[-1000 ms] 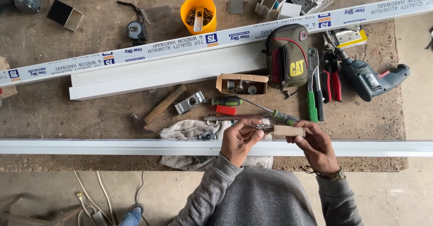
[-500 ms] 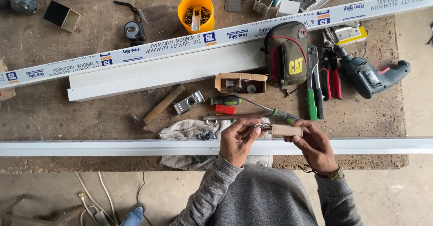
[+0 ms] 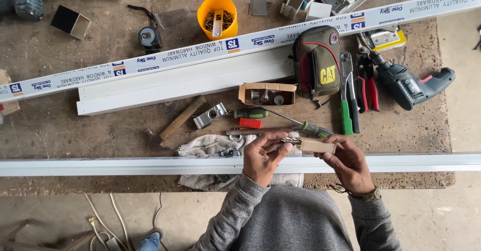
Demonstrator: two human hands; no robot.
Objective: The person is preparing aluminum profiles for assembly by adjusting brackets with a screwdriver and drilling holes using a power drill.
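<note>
Over the near white aluminium rail, both hands up at the bench edge, much as half a second and a second ago: no real shift in pose, only slight fidgeting of the fingers. Left hand curled, thumb and forefinger pinched on the twisted metal end of a drill bit. Right hand partly closed around a small beige case, gripped at its far end, bit and case meeting between the hands. Unchanged hold, so seemingly mid-way through seating or drawing the bit, not finished either way. Just beyond the fingers, a green-handled screwdriver, a grey rag under the left wrist, a wooden-handled hammer to the left. Further back, a black tool pouch, a yellow tub of screws, and a grey power drill lying untouched on the right.
</note>
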